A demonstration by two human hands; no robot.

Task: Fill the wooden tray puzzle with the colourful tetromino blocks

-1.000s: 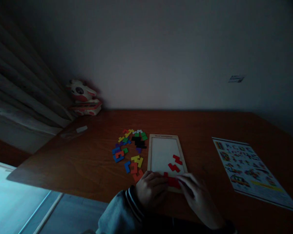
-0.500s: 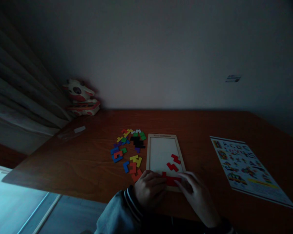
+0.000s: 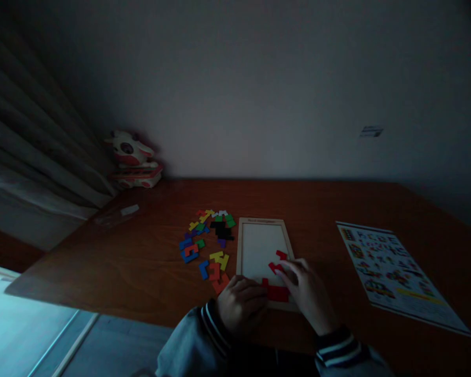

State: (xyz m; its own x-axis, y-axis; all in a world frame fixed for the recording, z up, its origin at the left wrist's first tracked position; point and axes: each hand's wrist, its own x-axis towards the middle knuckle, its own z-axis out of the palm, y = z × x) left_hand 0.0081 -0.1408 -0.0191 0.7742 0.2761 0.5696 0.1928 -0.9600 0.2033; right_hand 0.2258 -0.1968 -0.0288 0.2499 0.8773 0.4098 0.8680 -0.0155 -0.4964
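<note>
A pale wooden puzzle tray (image 3: 259,246) lies on the brown desk (image 3: 317,209). Red block pieces (image 3: 278,292) sit in its near right corner. My left hand (image 3: 241,306) rests curled on the tray's near left edge, fingertips touching a red piece. My right hand (image 3: 306,290) reaches over the tray's right side, its fingertips on a red piece (image 3: 277,267); whether it grips the piece is unclear in the dim light. Another red piece (image 3: 281,255) lies just beyond it.
A heap of loose coloured puzzle pieces (image 3: 208,241) lies left of the tray. A printed pattern sheet (image 3: 392,272) lies at the right. A red-and-white toy (image 3: 133,157) stands at the back left by a curtain. The desk's near edge runs below my hands.
My right hand has moved forward from the tray's near edge to the red piece in the middle right. My left hand has stayed in place.
</note>
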